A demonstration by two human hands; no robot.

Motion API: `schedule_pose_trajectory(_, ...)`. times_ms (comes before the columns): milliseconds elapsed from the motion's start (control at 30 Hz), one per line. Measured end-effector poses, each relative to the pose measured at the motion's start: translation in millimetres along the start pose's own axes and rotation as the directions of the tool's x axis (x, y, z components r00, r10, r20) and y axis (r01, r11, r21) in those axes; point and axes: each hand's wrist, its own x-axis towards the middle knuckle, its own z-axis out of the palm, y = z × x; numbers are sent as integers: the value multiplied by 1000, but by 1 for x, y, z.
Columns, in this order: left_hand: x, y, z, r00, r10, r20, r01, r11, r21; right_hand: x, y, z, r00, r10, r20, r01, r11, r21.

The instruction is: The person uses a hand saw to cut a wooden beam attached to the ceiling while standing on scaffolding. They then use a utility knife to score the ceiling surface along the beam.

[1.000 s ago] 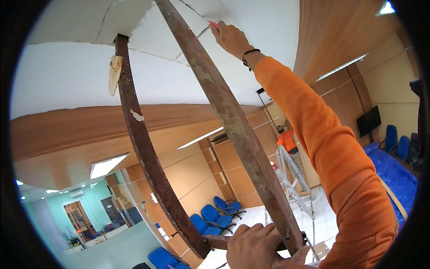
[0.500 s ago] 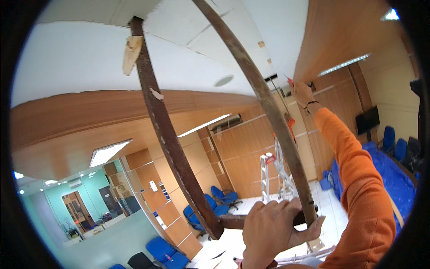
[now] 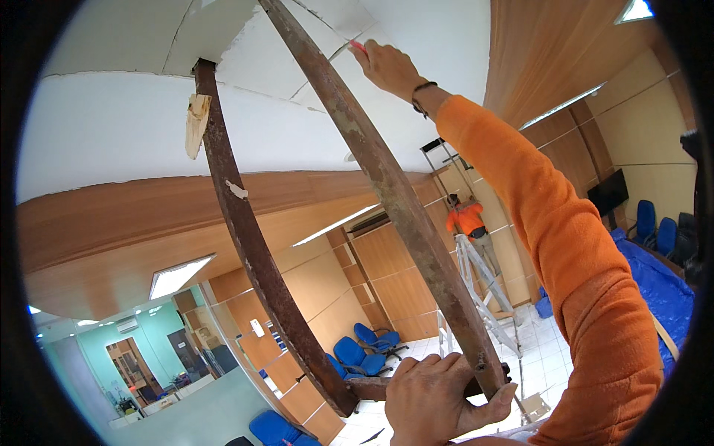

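Two rusty brown bars, the left bar [image 3: 236,223] and the right bar [image 3: 387,182], slope down from the ceiling, joined near the bottom by a short crossbar [image 3: 368,388]. My left hand [image 3: 439,398] is closed round this crossbar beside the right bar's lower end, its thumb at the right. Up at the white ceiling [image 3: 416,30], my right hand [image 3: 390,70] pinches a small red-handled tool [image 3: 358,49]. Its tip meets a seam between panels; the exact kind of tool is hard to make out. An orange sleeve covers my right arm.
A co-worker in orange [image 3: 468,218] stands at the far wall by a stepladder [image 3: 480,275]. Blue chairs [image 3: 357,358] line the floor below. A blue sheet [image 3: 658,286] covers something at the right. A torn pale scrap [image 3: 196,125] clings to the left bar.
My right hand has swung left and nearer along the ceiling with the red-handled tool. My left hand keeps its grip on the crossbar. The view has shifted, and the co-worker now shows.
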Motion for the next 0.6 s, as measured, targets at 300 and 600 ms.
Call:
schedule_pose_trajectory(300, 5, -2, -3, 998, 58, 19, -58, 998, 6, 13, -4, 14, 999, 2, -49, -1, 1000, 8)
schedule_pose_trajectory(600, 10, -14, -4, 987, 100, 127, -105, 994, 35, 20, 23, 60, 963, -76, -257, 81, 997, 9)
